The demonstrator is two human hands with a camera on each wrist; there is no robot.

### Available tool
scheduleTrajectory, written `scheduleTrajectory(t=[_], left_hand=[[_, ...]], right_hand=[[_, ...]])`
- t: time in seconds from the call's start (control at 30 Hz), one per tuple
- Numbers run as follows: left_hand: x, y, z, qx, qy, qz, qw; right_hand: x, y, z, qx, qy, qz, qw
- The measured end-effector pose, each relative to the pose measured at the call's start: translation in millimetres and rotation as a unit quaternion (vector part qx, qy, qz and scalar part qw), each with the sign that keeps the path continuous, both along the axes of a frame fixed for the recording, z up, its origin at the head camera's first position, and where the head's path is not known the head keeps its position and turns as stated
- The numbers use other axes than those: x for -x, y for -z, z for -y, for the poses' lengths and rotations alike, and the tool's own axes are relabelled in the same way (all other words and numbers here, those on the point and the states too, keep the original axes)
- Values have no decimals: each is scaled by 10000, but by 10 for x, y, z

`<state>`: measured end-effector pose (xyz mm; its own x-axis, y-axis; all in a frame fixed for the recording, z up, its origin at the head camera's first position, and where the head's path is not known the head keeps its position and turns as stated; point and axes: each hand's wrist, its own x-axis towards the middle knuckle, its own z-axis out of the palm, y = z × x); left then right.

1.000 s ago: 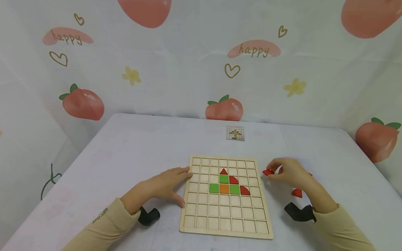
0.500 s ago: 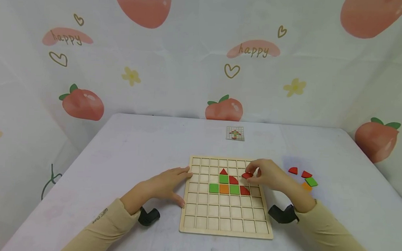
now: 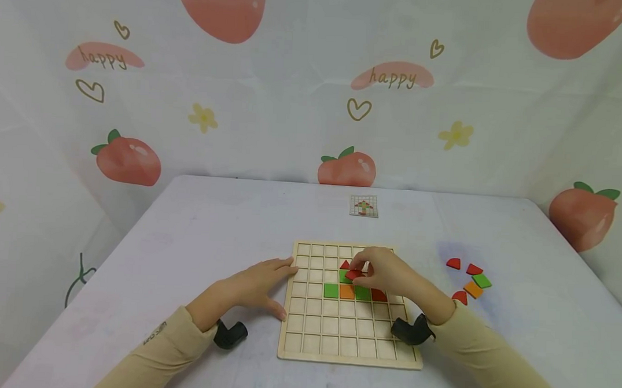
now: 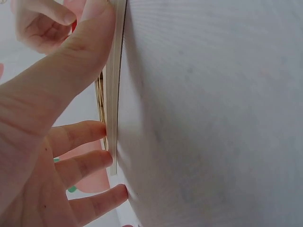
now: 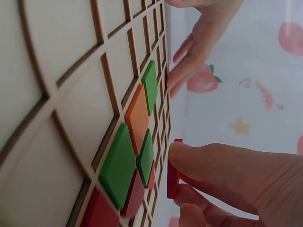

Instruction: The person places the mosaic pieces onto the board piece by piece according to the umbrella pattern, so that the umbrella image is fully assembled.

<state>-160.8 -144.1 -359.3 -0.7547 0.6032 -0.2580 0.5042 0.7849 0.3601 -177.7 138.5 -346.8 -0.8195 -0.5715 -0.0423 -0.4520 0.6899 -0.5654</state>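
Observation:
My right hand [image 3: 388,271] pinches a red quarter-round tile [image 3: 353,274] between thumb and fingers above the wooden grid board [image 3: 309,345]. In the right wrist view that red tile [image 5: 173,175] is held on edge, apart from the board. Set in the board are a red triangle [image 3: 345,265], a green square tile [image 3: 331,290], an orange square tile [image 3: 346,291] and other green and red tiles, some partly hidden by my right hand. At the board's left edge rests my left hand [image 3: 255,282], fingers spread, with its thumb and fingertips touching the rim [image 4: 112,94].
Right of the board lie loose tiles: red quarter-rounds [image 3: 453,263], a green square [image 3: 481,281] and an orange square [image 3: 473,289]. A small picture card [image 3: 364,206] with a coloured grid pattern lies behind the board. A printed cloth [image 3: 273,100] hangs at the table's back.
From the board's right side, my right hand has carried the red quarter-round tile leftward over the board, uncovering the loose tiles. My left hand stays at the left edge.

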Motion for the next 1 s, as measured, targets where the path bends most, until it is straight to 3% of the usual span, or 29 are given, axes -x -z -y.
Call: scheduleTrajectory(t=[0.5,1.0], left_hand=[[2,-10,3,-13,-20,33,10000],[1,-9,2,-27,-55,73,10000]], right_hand=[[108,126,276,7,-478,-247,9985],[111,142,330,-190,-494,-310,9981]])
